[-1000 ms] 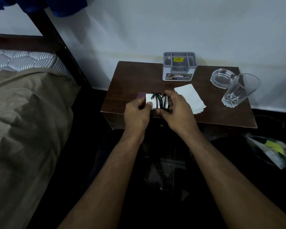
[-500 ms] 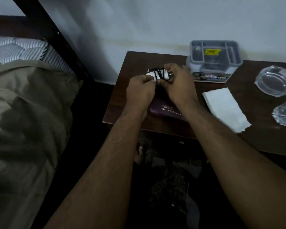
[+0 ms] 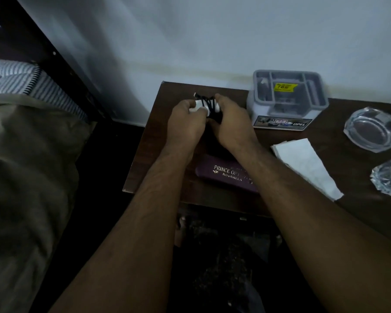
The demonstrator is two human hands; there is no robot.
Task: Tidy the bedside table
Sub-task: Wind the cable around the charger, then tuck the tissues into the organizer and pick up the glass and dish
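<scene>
Both hands clamp one grip on a white charger (image 3: 203, 106) wound with black cable (image 3: 209, 102): left hand (image 3: 185, 123) on its left end, right hand (image 3: 231, 123) on its right, over the surface (image 3: 359, 177) near the back left corner. A purple case (image 3: 224, 173) lies below the wrists, an organizer (image 3: 287, 98), napkin (image 3: 305, 166) and ashtray (image 3: 373, 129) to the right.

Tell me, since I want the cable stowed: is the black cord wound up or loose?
Wound up. The black cord crosses in several turns round the white charger, which both hands grip above the table.
</scene>
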